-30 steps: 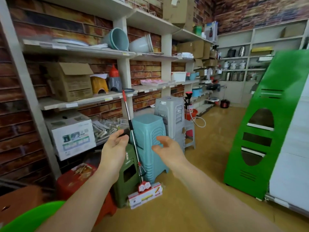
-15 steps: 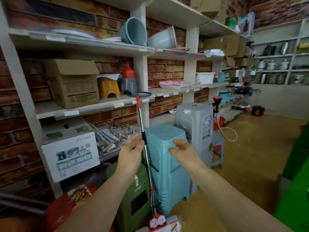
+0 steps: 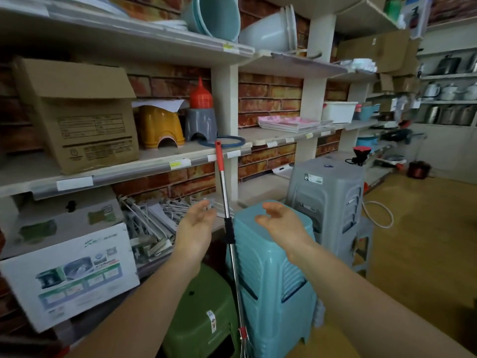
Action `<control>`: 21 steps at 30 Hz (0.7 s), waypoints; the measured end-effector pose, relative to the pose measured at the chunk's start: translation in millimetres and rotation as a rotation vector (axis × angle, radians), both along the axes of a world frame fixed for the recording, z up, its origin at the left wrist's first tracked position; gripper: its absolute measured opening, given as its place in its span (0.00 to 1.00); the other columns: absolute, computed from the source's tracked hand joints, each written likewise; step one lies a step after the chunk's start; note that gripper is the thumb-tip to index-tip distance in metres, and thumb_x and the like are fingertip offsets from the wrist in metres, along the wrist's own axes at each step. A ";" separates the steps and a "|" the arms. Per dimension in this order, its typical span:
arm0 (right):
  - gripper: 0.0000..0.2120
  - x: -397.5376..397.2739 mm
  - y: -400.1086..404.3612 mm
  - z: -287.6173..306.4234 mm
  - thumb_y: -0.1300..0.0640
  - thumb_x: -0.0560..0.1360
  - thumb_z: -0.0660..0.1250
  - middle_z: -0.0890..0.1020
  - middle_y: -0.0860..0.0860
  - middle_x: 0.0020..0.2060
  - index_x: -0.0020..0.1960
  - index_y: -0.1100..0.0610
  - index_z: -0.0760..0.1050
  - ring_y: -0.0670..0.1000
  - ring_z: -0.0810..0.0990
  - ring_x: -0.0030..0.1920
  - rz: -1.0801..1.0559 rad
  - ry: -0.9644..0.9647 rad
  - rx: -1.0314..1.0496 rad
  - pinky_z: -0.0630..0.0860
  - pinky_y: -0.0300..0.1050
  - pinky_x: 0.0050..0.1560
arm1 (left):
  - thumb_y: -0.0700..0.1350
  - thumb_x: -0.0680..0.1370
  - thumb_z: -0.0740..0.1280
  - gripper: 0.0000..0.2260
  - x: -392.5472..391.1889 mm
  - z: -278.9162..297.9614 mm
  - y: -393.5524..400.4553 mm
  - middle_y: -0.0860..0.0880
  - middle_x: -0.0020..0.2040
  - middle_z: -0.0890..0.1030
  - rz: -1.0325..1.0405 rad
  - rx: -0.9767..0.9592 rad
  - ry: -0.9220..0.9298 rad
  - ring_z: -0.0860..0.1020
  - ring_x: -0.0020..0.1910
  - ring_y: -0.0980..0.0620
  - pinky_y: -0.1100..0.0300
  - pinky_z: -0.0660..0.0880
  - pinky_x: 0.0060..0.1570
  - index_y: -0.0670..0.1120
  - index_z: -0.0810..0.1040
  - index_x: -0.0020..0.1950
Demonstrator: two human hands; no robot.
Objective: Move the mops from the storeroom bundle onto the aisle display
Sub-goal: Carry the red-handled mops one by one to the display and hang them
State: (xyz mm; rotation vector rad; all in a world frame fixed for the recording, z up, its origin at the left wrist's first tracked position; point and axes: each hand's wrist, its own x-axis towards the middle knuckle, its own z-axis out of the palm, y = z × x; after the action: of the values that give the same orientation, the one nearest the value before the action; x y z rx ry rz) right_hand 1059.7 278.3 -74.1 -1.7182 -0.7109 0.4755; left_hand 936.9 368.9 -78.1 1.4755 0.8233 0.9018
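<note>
A mop point(image 3: 225, 197) with a silver pole, a red top grip and a black collar leans upright between a green stool stack and a teal stool stack, its top against the shelf edge. Its head is cut off at the bottom of the view. My left hand point(image 3: 196, 228) hovers just left of the pole with fingers apart, a small gap between them. To the pole's right, my right hand point(image 3: 281, 223) is open above the teal stool stack point(image 3: 271, 275), holding nothing.
Wall shelving point(image 3: 154, 161) on the left carries cardboard boxes, a yellow stool, basins and metal hooks. A green stool stack point(image 3: 204, 313) and a grey stool stack point(image 3: 333, 202) flank the teal one. Wooden floor point(image 3: 418, 254) opens to the right toward shelves of kettles.
The view has moved closer to the shelves and swung left; the green cabinet has left the frame. Both hands stay either side of the pole, which now stands nearer.
</note>
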 end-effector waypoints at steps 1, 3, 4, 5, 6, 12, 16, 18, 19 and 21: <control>0.21 8.5 15.0 1.2 0.59 0.76 0.64 0.70 0.53 0.69 0.68 0.56 0.68 0.52 0.69 0.67 0.000 0.007 -0.007 0.65 0.43 0.64 | 0.46 0.79 0.61 0.12 8.7 0.6 17.3 0.48 0.60 0.75 0.005 -0.008 0.005 0.73 0.62 0.48 0.51 0.68 0.66 0.52 0.72 0.63; 0.21 25.2 41.5 1.2 0.59 0.76 0.64 0.70 0.54 0.69 0.68 0.56 0.68 0.52 0.69 0.67 0.000 0.023 -0.006 0.64 0.41 0.62 | 0.46 0.79 0.61 0.13 27.4 0.8 49.3 0.48 0.60 0.75 0.006 -0.006 0.010 0.74 0.60 0.48 0.53 0.69 0.64 0.51 0.71 0.64; 0.21 33.6 53.4 0.2 0.59 0.76 0.64 0.70 0.54 0.69 0.69 0.56 0.67 0.52 0.69 0.67 -0.002 0.031 -0.008 0.64 0.40 0.61 | 0.47 0.79 0.61 0.14 37.2 0.3 63.6 0.48 0.61 0.75 0.005 -0.008 0.017 0.74 0.60 0.49 0.54 0.70 0.62 0.51 0.71 0.65; 0.21 42.1 64.3 -1.6 0.60 0.76 0.64 0.69 0.54 0.69 0.69 0.56 0.67 0.52 0.69 0.67 -0.004 0.040 -0.012 0.64 0.39 0.60 | 0.47 0.79 0.61 0.14 47.4 -0.8 76.4 0.47 0.61 0.75 0.005 -0.013 0.026 0.74 0.60 0.49 0.54 0.70 0.63 0.51 0.71 0.65; 0.22 50.8 74.4 -4.6 0.60 0.76 0.65 0.69 0.54 0.69 0.69 0.57 0.67 0.52 0.69 0.67 -0.005 0.048 -0.019 0.65 0.39 0.61 | 0.47 0.79 0.61 0.14 57.7 -3.1 87.1 0.47 0.62 0.75 0.002 -0.021 0.039 0.74 0.60 0.48 0.52 0.69 0.64 0.51 0.71 0.65; 0.22 104.8 133.0 -23.4 0.60 0.75 0.66 0.71 0.54 0.67 0.68 0.58 0.68 0.53 0.71 0.66 0.003 0.071 -0.075 0.65 0.41 0.63 | 0.46 0.79 0.61 0.14 116.2 -21.4 135.4 0.48 0.58 0.74 0.000 -0.065 0.081 0.73 0.61 0.48 0.49 0.69 0.66 0.51 0.72 0.65; 0.23 144.1 167.0 -24.4 0.61 0.75 0.65 0.73 0.53 0.65 0.69 0.59 0.67 0.52 0.72 0.63 0.060 0.075 -0.088 0.66 0.40 0.61 | 0.47 0.79 0.61 0.15 157.2 -19.7 170.7 0.48 0.60 0.75 0.062 -0.087 0.104 0.74 0.62 0.46 0.49 0.69 0.66 0.50 0.72 0.65; 0.22 164.2 183.9 -24.0 0.60 0.75 0.66 0.75 0.54 0.64 0.68 0.59 0.68 0.52 0.74 0.59 0.083 0.078 -0.097 0.67 0.41 0.60 | 0.47 0.79 0.61 0.16 181.5 -16.1 188.7 0.45 0.63 0.75 0.064 -0.080 0.115 0.74 0.62 0.45 0.50 0.69 0.65 0.49 0.71 0.66; 0.22 174.1 193.2 -23.8 0.60 0.75 0.66 0.74 0.54 0.64 0.68 0.58 0.68 0.52 0.74 0.59 0.096 0.078 -0.096 0.67 0.41 0.60 | 0.46 0.79 0.61 0.16 193.1 -14.2 196.9 0.44 0.63 0.75 0.062 -0.066 0.116 0.74 0.61 0.46 0.50 0.70 0.65 0.48 0.71 0.67; 0.23 192.1 213.3 -22.9 0.59 0.75 0.66 0.73 0.54 0.65 0.68 0.57 0.68 0.53 0.73 0.62 0.122 0.065 -0.095 0.67 0.41 0.62 | 0.45 0.78 0.62 0.16 213.2 -12.0 214.6 0.43 0.62 0.76 0.067 -0.034 0.123 0.75 0.61 0.45 0.51 0.70 0.64 0.47 0.71 0.66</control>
State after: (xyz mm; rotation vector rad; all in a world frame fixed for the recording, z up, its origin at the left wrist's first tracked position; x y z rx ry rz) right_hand 1251.9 491.6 -97.0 -1.7455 -0.7590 0.6561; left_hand 1150.1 583.5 -90.1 1.4925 0.9788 0.8493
